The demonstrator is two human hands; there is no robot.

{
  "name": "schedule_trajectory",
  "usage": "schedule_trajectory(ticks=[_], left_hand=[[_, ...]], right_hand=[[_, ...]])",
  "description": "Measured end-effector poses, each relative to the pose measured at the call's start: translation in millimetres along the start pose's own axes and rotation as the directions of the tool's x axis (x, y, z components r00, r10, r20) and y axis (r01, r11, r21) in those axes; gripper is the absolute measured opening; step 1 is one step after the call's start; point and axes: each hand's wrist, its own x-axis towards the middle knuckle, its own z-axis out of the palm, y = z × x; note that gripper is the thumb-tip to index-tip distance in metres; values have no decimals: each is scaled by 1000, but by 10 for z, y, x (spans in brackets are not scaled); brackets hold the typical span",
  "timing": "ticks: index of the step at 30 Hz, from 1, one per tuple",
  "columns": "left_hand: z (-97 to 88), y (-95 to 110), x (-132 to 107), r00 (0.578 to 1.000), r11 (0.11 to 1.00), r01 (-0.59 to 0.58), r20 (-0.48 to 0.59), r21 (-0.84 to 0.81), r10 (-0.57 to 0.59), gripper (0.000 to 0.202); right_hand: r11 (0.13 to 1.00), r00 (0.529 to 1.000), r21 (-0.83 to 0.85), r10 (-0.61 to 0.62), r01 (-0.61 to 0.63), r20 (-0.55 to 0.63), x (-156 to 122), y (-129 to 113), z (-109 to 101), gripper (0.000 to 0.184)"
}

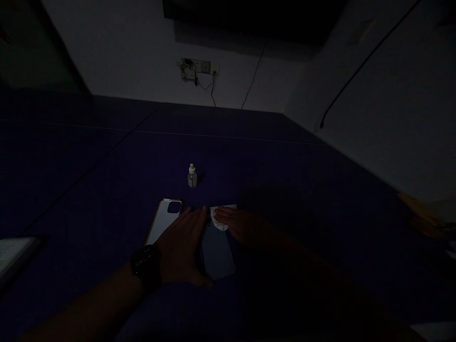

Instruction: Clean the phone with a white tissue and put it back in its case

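The fingers (188, 221) of the left hand (180, 251) are spread apart, with the thumb and fingertips reaching around the left side of a dark smartphone (217, 254) lying flat on the dark blue bench (107, 190). The right hand (242, 225) lies over a crumpled white tissue (218, 219) at the phone's top end; in this dim light, you cannot tell whether its fingers are clamped on the tissue. A phone case (163, 221) lies just left of the left hand, and a small dropper bottle (192, 176) stands upright beyond them. A black wristwatch (145, 266) circles the left wrist.
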Motion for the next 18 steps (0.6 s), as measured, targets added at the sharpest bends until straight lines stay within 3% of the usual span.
schedule_trajectory(ticks=[4, 8, 14, 18], left_hand=[[8, -24, -2, 999, 999, -16, -36, -30, 14, 148], [3, -67, 25, 999, 999, -32, 13, -43, 32, 150], [7, -96, 31, 998, 996, -55, 29, -69, 57, 148], [26, -100, 22, 998, 995, -66, 13, -75, 67, 148]], right_hand=[[997, 999, 75, -28, 26, 33, -175, -166, 4, 54], [985, 995, 157, -76, 64, 70, -340, -308, 17, 52], [998, 998, 47, 40, -43, 57, -29, -42, -38, 55], [999, 997, 45, -9, 5, 83, -103, -81, -42, 54]])
